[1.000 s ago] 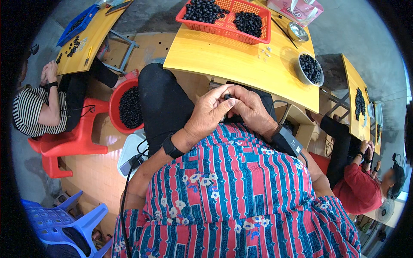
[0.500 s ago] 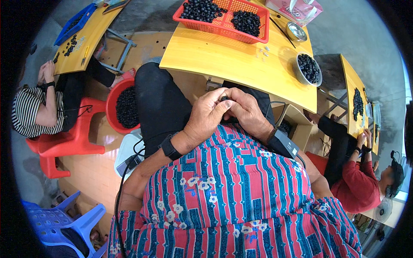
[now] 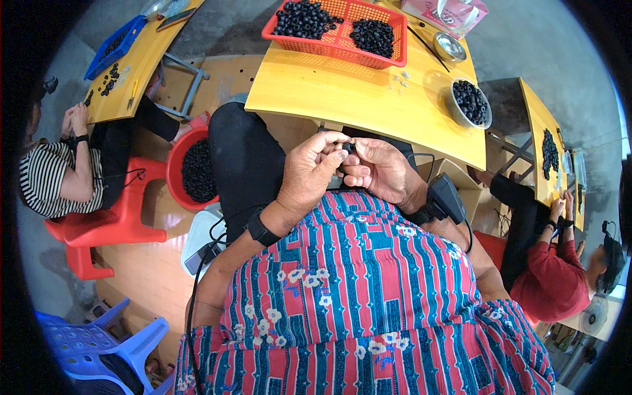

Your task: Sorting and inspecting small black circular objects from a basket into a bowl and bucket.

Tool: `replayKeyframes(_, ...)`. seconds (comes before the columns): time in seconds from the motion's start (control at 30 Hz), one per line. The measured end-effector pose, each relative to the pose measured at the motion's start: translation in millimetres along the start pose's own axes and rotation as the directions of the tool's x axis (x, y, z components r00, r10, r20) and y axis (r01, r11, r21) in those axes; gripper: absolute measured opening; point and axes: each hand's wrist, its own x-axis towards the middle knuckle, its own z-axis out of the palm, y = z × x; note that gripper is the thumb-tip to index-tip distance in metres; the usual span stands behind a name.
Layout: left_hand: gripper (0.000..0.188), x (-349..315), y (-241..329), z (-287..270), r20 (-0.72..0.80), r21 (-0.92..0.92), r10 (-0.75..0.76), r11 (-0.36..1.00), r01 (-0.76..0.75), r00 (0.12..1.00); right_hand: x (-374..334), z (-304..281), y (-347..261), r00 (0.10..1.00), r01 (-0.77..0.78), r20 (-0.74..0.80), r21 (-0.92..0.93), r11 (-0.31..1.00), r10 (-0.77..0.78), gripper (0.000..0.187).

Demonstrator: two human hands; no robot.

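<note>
Above my lap, just off the near edge of the table, both hands meet at a small black round part point(image 3: 349, 148). My left hand point(image 3: 308, 168) pinches it between thumb and fingers. My right hand point(image 3: 385, 170) closes on its other side, thumb against it and fingers curled in. The fingertips hide most of the part, so its exact kind does not show. Similar black ring-shaped pieces fill a red divided basket point(image 3: 336, 54) on the table and a clear round bowl point(image 3: 488, 120) near its right edge.
The yellow table point(image 3: 316, 82) also bears a metal bowl point(image 3: 449, 47), a dark stick point(image 3: 428, 48), tiny pale bits and a pink bag point(image 3: 447, 14). A red tub point(image 3: 176, 178) of black pieces stands by my left leg. Co-workers sit left point(image 3: 69, 174) and right point(image 3: 553, 280).
My hands have turned and opened up from their close clasp, so more of the black part shows between the fingertips. My right wrist has rotated, and the view has shifted slightly.
</note>
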Motion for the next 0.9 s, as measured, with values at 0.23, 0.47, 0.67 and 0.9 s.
replayKeyframes(0.23, 0.019, 0, -6, 0, -0.02, -0.028, 0.002, 1.0, -0.003, 1.0, 0, 2, 0, 0.999, -0.032, -0.005, 0.022, 0.999, 0.032, 0.024)
replayKeyframes(0.47, 0.017, 2, -8, -4, -0.045, 0.082, 0.083, 0.993, -0.079, 0.995, 2, -1, 0, 0.999, -0.035, -0.017, -0.022, 0.999, 0.035, 0.025)
replayKeyframes(0.67, 0.017, 3, -2, -5, -0.074, 0.235, 0.189, 0.958, -0.167, 0.979, 0, 9, -3, 0.995, -0.037, -0.096, -0.112, 0.993, 0.027, 0.024)
replayKeyframes(0.9, 0.027, 0, 1, 1, 0.051, -0.19, -0.093, 0.976, 0.101, 0.994, 1, 15, 1, 0.994, 0.026, -0.097, -0.315, 0.949, -0.059, 0.019)
